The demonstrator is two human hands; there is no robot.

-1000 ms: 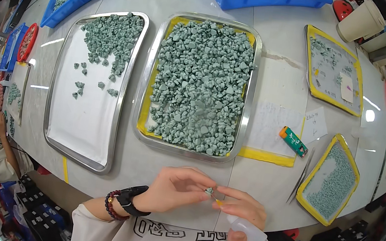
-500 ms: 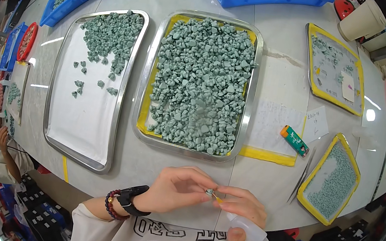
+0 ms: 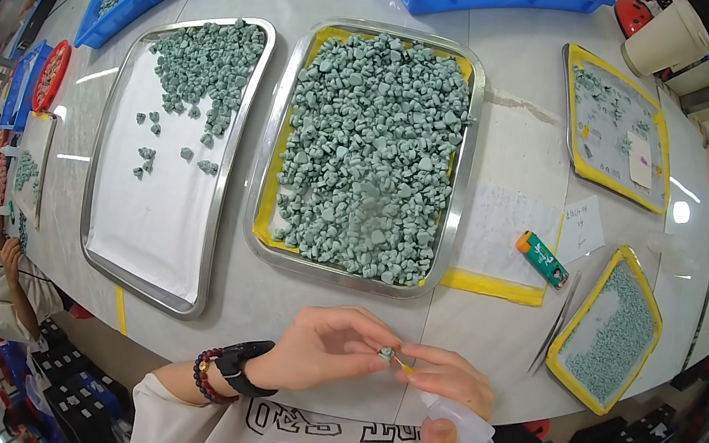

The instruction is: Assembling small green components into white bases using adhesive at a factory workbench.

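My left hand [image 3: 321,350] pinches a small grey-green piece [image 3: 385,354] between thumb and fingertips. My right hand [image 3: 452,381] is closed around a translucent squeeze bottle [image 3: 464,423] with a thin needle and a yellow base to its nozzle [image 3: 404,367]. The needle points left and its end is at or very close to the piece; whether they touch I cannot tell. Both hands are held over the table's near edge, below a metal tray [image 3: 462,173] heaped with grey-green pieces. To its left, a second metal tray [image 3: 153,219] lined in white carries similar pieces, mostly at its far end.
Right of the trays lie a written sheet [image 3: 499,234], a green-and-orange lighter [image 3: 541,259], tweezers [image 3: 556,320] and a yellow-edged tray of tiny pieces [image 3: 603,337]. Another yellow-edged tray [image 3: 611,188] and blue bins [image 3: 461,1] are farther off. A co-worker [image 3: 7,280] sits at left.
Hardly anything differs. The right hand and bottle have shifted very slightly right, and the needle still meets or nearly meets the piece in my left fingertips.
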